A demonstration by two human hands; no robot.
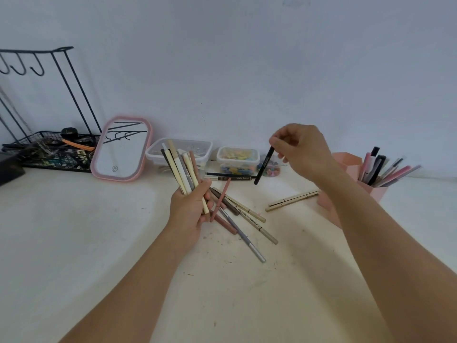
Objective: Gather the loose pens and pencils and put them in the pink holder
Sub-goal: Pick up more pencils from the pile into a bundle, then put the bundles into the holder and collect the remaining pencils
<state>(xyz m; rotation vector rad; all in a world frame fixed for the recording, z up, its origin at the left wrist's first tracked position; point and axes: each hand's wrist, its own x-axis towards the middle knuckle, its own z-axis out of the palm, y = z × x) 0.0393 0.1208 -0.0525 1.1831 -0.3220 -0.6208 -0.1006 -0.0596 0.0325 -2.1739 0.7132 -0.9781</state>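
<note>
The left hand [191,210] grips a bundle of pencils [179,170], cream, grey and brown, its fingers curled round their lower ends so that the bundle fans up and to the far left above the white table [74,231]. The right hand [300,151] is raised to the right of it and pinches the top of a black pen [264,165] between thumb and fingertips; the pen hangs down and slightly to the left, clear of the table. Just below and to the right of the left hand lies a loose heap of pencils [243,220] on the table, pink, grey and olive ones crossing each other, one pink pencil leaning up against the hand's fingers. Further right, near the right forearm, two beige pencils [291,200] lie side by side. Two dark pens [228,176] lie on the table at the far side, between the hands. The pink holder [371,188] stands to the right, beyond the right forearm and partly hidden by it, already filled with pens leaning rightward. Along the far wall stand two clear lidded boxes [237,158], a pink-framed mirror [122,149] and a black wire rack [49,144].
</note>
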